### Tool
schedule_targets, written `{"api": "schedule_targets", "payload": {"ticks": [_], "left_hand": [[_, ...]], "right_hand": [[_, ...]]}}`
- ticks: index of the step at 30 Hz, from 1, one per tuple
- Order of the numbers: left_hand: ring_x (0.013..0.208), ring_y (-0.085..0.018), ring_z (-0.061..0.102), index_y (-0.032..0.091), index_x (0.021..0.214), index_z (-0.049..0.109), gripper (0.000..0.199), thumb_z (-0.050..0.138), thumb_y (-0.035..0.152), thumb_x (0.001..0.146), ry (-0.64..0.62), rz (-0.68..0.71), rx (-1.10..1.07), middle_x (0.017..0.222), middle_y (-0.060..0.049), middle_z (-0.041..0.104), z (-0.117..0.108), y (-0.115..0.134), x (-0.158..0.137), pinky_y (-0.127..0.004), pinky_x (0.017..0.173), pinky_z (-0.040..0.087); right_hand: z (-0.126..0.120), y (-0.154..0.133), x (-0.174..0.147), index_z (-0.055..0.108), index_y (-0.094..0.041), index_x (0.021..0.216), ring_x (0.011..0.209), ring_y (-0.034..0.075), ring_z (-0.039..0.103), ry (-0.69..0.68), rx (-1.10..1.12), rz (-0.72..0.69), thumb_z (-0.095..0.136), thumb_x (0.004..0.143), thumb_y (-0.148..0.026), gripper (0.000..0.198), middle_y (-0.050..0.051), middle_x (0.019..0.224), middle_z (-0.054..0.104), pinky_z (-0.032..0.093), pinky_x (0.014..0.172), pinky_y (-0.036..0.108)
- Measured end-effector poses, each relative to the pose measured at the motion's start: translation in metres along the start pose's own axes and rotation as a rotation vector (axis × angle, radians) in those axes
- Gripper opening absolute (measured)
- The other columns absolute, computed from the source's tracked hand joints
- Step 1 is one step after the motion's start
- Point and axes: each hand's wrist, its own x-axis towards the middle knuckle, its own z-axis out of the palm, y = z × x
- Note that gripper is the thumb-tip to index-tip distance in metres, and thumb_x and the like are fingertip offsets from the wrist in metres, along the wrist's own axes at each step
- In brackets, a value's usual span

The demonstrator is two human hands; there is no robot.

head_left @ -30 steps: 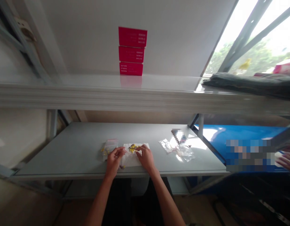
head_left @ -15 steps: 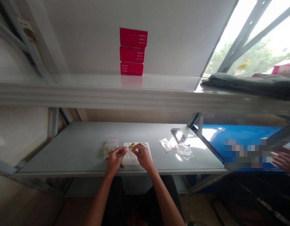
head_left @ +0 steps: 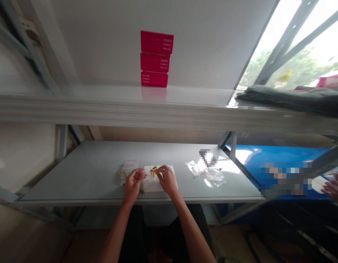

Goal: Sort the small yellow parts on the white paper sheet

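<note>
On the grey tabletop (head_left: 89,171) lies a white sheet (head_left: 154,185) with a small cluster of yellow bead-like pieces (head_left: 154,170) near its far edge. My left hand (head_left: 133,184) is over the sheet's left edge, thumb and fingertips pinched together; what they hold is too small to make out. From the right, my right hand (head_left: 168,179) reaches over the sheet, its fingers bent into a pinch right beside the yellow pieces. Anything in that pinch is hidden. A clear zip bag (head_left: 127,166) with yellow pieces lies just beyond my left hand, partly covered by it.
Crumpled clear plastic bags (head_left: 209,176) lie to the right on the tabletop. A raised shelf (head_left: 108,106) crosses in front, carrying three stacked red boxes (head_left: 155,62) and dark folded cloth (head_left: 289,98). Another person's hand (head_left: 335,188) shows at the far right, near a blue surface (head_left: 245,164).
My left hand has shifted slightly up and left, and my right hand has moved a little. At the far right, the other person's hand has moved rightward.
</note>
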Motion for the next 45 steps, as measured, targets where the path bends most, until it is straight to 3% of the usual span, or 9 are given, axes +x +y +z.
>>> {"api": "schedule_targets", "payload": {"ticks": [3, 7, 12, 15, 19, 25, 30, 34, 45], "left_hand": [[0.082, -0.020, 0.072, 0.019, 0.102, 0.064, 0.037, 0.073, 0.048, 0.080, 0.019, 0.005, -0.033, 0.086, -0.005, 0.074, 0.001, 0.001, 0.000, -0.031, 0.081, 0.055], [0.084, -0.021, 0.072, 0.019, 0.095, 0.064, 0.033, 0.073, 0.047, 0.080, -0.004, 0.005, -0.023, 0.087, -0.006, 0.074, 0.002, 0.003, -0.001, -0.032, 0.083, 0.055], [0.088, -0.022, 0.071, 0.018, 0.094, 0.068, 0.032, 0.074, 0.046, 0.079, -0.025, -0.008, 0.058, 0.092, -0.007, 0.074, 0.001, 0.000, -0.001, -0.032, 0.085, 0.054], [0.091, -0.023, 0.070, 0.017, 0.094, 0.070, 0.034, 0.075, 0.046, 0.078, -0.031, -0.009, 0.109, 0.093, -0.007, 0.075, 0.000, -0.003, 0.000, -0.033, 0.086, 0.053], [0.094, -0.024, 0.070, 0.017, 0.095, 0.071, 0.033, 0.074, 0.046, 0.079, -0.048, -0.003, 0.138, 0.095, -0.007, 0.075, -0.001, -0.005, 0.000, -0.033, 0.088, 0.052], [0.095, -0.024, 0.070, 0.019, 0.094, 0.074, 0.032, 0.074, 0.047, 0.078, -0.073, -0.009, 0.177, 0.096, -0.007, 0.076, 0.000, 0.000, -0.002, -0.033, 0.090, 0.052], [0.092, -0.024, 0.070, 0.018, 0.094, 0.074, 0.034, 0.075, 0.048, 0.077, -0.053, -0.018, 0.111, 0.093, -0.007, 0.076, 0.000, 0.003, -0.002, -0.032, 0.086, 0.052], [0.089, -0.022, 0.070, 0.018, 0.095, 0.072, 0.036, 0.074, 0.050, 0.079, -0.022, -0.025, 0.051, 0.092, -0.007, 0.075, 0.001, 0.005, -0.002, -0.031, 0.084, 0.053], [0.085, -0.020, 0.070, 0.019, 0.092, 0.070, 0.036, 0.075, 0.051, 0.076, 0.008, -0.038, 0.033, 0.088, -0.005, 0.074, 0.000, 0.001, -0.002, -0.030, 0.082, 0.053]], "right_hand": [[0.005, -0.002, -0.001, 0.077, -0.027, 0.096, 0.091, 0.018, 0.065, -0.120, -0.202, 0.016, 0.063, 0.089, -0.013, 0.021, 0.004, 0.106, 0.071, 0.047, 0.076, 0.026], [0.008, -0.004, -0.005, 0.075, -0.024, 0.098, 0.092, 0.019, 0.065, -0.135, -0.286, 0.018, 0.056, 0.093, -0.013, 0.023, 0.007, 0.105, 0.070, 0.045, 0.071, 0.025], [-0.001, -0.008, -0.004, 0.073, -0.020, 0.093, 0.075, 0.015, 0.061, 0.010, 0.056, -0.017, 0.054, 0.096, -0.020, 0.019, 0.006, 0.095, 0.071, 0.045, 0.067, 0.025], [-0.007, -0.014, -0.003, 0.072, -0.020, 0.090, 0.066, 0.013, 0.056, -0.003, 0.270, -0.051, 0.057, 0.095, -0.026, 0.017, 0.005, 0.092, 0.071, 0.043, 0.061, 0.024], [-0.007, -0.020, -0.003, 0.074, -0.022, 0.087, 0.069, 0.013, 0.056, -0.079, 0.316, -0.111, 0.064, 0.091, -0.024, 0.011, 0.003, 0.093, 0.071, 0.042, 0.060, 0.023], [-0.004, -0.014, -0.006, 0.075, -0.023, 0.088, 0.073, 0.014, 0.059, -0.085, 0.337, -0.078, 0.067, 0.088, -0.021, 0.008, 0.003, 0.095, 0.071, 0.043, 0.060, 0.023], [-0.002, -0.009, -0.006, 0.074, -0.021, 0.093, 0.074, 0.015, 0.061, -0.002, 0.145, 0.024, 0.058, 0.092, -0.017, 0.017, 0.005, 0.099, 0.071, 0.047, 0.066, 0.025], [0.008, -0.004, -0.008, 0.075, -0.025, 0.101, 0.092, 0.018, 0.065, -0.057, -0.121, 0.055, 0.061, 0.090, -0.016, 0.020, 0.005, 0.109, 0.068, 0.048, 0.081, 0.029], [0.017, -0.014, -0.002, 0.073, -0.025, 0.107, 0.094, 0.019, 0.064, -0.171, -0.319, 0.041, 0.054, 0.094, -0.016, 0.025, 0.007, 0.115, 0.066, 0.046, 0.073, 0.028]]}}
